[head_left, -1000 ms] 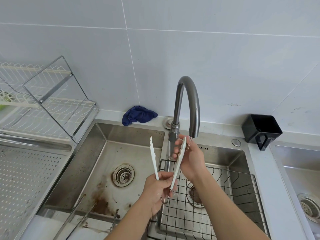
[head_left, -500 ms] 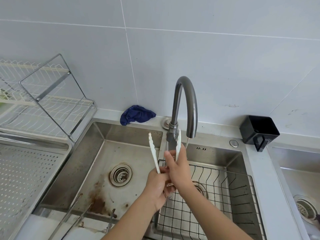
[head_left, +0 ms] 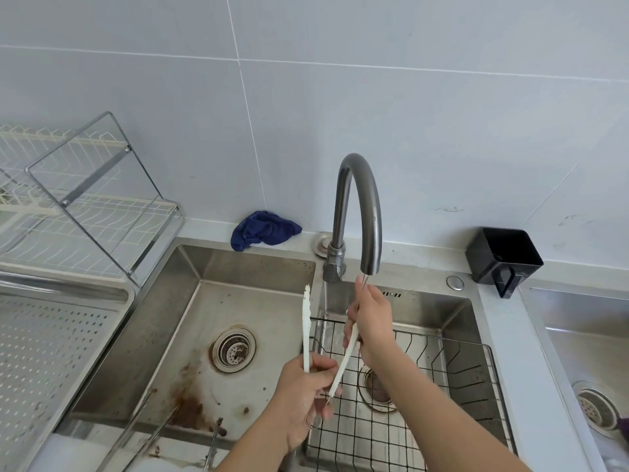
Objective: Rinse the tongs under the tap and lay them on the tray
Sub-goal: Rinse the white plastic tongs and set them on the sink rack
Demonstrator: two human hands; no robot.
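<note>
Our left hand: gripped the tongs at the hinge end.
Our right hand: closed around one tong arm under the tap.
Tray: sat left, apart.

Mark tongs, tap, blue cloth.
tongs [head_left: 306,328], head view, midway up its free arm
tap [head_left: 357,163], head view, top of the arch
blue cloth [head_left: 263,229], head view, its middle

Tongs tip behind right hand

white tongs; grey tap; blue cloth; black cup.
</note>
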